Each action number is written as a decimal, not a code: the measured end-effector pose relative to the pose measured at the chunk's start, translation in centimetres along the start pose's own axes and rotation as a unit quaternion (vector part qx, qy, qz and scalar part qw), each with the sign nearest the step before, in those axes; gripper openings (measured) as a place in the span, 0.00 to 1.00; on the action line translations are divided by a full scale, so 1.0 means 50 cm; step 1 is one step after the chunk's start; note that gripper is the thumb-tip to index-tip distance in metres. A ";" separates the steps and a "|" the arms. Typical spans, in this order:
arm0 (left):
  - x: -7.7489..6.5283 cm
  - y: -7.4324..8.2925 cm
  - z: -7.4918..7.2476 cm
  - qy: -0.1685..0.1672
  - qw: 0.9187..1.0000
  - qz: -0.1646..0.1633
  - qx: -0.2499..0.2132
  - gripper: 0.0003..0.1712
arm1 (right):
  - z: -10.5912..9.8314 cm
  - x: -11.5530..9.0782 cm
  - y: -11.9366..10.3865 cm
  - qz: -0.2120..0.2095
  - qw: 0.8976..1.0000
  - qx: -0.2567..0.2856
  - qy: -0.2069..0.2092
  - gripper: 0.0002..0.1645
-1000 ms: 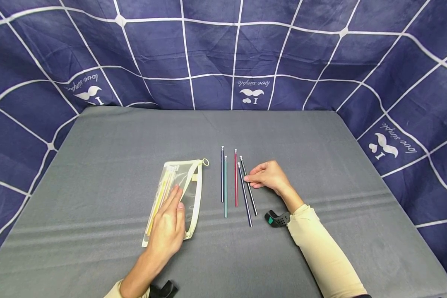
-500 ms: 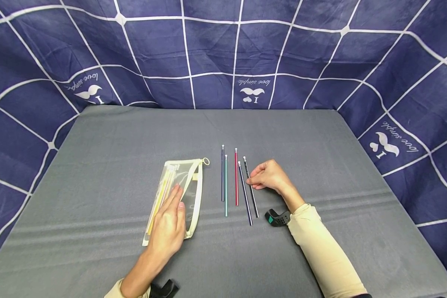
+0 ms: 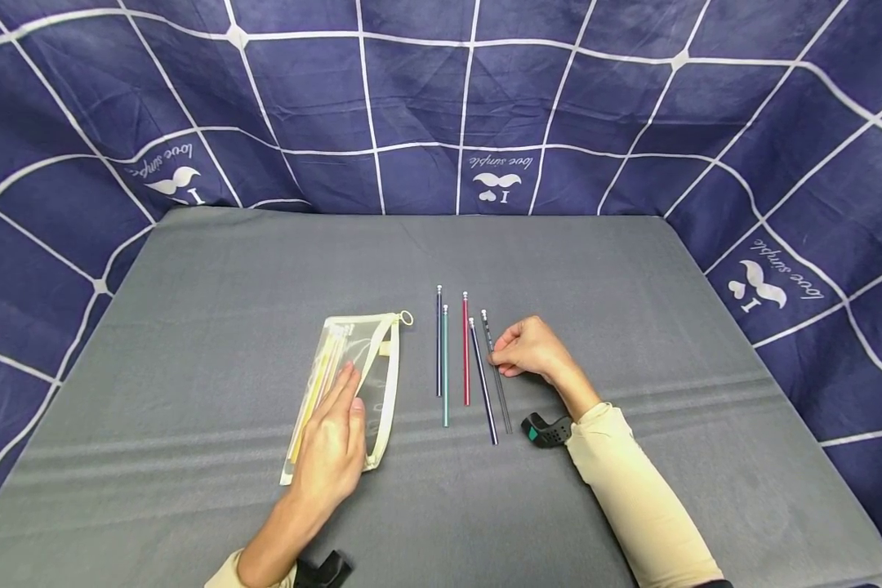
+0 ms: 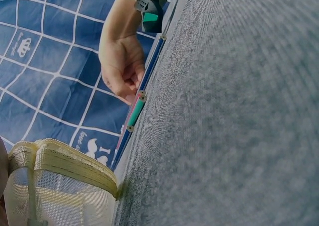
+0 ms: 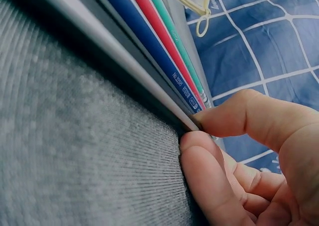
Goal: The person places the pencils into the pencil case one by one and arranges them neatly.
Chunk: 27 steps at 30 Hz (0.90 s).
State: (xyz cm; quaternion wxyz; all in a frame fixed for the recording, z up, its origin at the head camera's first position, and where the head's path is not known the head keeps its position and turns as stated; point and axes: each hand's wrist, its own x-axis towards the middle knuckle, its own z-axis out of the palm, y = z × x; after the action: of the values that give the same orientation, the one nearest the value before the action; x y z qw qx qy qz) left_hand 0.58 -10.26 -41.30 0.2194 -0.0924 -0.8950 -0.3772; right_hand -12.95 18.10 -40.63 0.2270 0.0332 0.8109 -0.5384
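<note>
My right hand [image 3: 532, 347] pinches a black pencil [image 3: 501, 392] between thumb and fingertips near its middle, close over the grey surface. In the right wrist view, thumb and finger meet on the shaft of this pencil [image 5: 119, 54]. Just left of it lie a dark blue pencil [image 3: 483, 384] and a red pencil [image 3: 466, 351]. Farther left are a teal pencil [image 3: 445, 367] and another dark blue pencil [image 3: 438, 343]. My left hand [image 3: 329, 445] rests with straight fingers on a clear zip pencil pouch [image 3: 391, 392] with cream edging. Several yellow and pinkish pencils show inside the pouch.
Grey cloth [image 3: 617, 294] covers the table. A blue curtain [image 3: 412, 98] with white grid lines hangs behind and at both sides. A black wrist strap [image 3: 547, 430] sits at my right cuff, and another black strap [image 3: 327, 569] at my left.
The black pencil has shifted slightly right in my right hand, its eraser end moving away from the dark blue pencil beside it. My left hand and the pouch have stayed in place.
</note>
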 end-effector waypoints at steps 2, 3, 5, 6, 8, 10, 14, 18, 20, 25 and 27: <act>0.000 0.000 -0.001 0.001 1.000 -0.001 0.001 0.20 | 0.000 0.001 0.001 -0.001 1.000 0.005 -0.002 0.07; 0.000 0.000 -0.001 0.001 1.000 0.000 0.002 0.20 | 0.000 0.001 0.002 -0.001 1.000 0.007 -0.002 0.07; 0.001 0.001 -0.001 0.001 1.000 -0.001 0.002 0.20 | -0.001 0.002 0.004 -0.001 1.000 0.012 -0.002 0.07; 0.001 0.001 -0.001 0.001 1.000 -0.002 0.002 0.20 | -0.001 0.003 0.005 0.000 1.000 0.015 -0.002 0.07; 0.003 0.002 0.000 0.000 1.000 -0.003 0.003 0.20 | -0.003 0.005 0.008 0.004 1.000 0.023 0.000 0.07; 0.003 0.002 0.001 -0.003 1.000 -0.005 0.002 0.20 | -0.005 0.008 0.011 0.009 1.000 0.030 0.000 0.07; 0.003 0.003 0.000 -0.004 1.000 -0.008 0.001 0.20 | -0.010 0.011 0.012 0.020 0.999 0.047 -0.004 0.09; 0.003 0.002 0.000 -0.004 1.000 -0.006 0.000 0.20 | -0.015 0.012 0.013 0.030 0.997 0.069 -0.012 0.11; 0.003 0.002 0.000 -0.003 1.000 -0.003 -0.001 0.20 | -0.018 0.013 0.015 0.030 0.996 0.080 -0.015 0.11; 0.003 0.002 0.001 -0.003 1.000 -0.001 -0.001 0.20 | -0.023 0.012 0.022 0.015 0.994 0.110 -0.026 0.09; 0.003 0.002 0.001 -0.002 1.000 0.000 0.000 0.20 | -0.025 0.013 0.025 0.006 0.992 0.125 -0.035 0.09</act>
State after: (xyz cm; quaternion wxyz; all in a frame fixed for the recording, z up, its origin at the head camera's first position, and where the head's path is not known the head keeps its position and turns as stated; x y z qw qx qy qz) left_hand 0.47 -10.18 -41.20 0.2171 -0.0928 -0.8955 -0.3772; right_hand -13.57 19.61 -41.56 0.2523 0.0475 0.7290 -0.6346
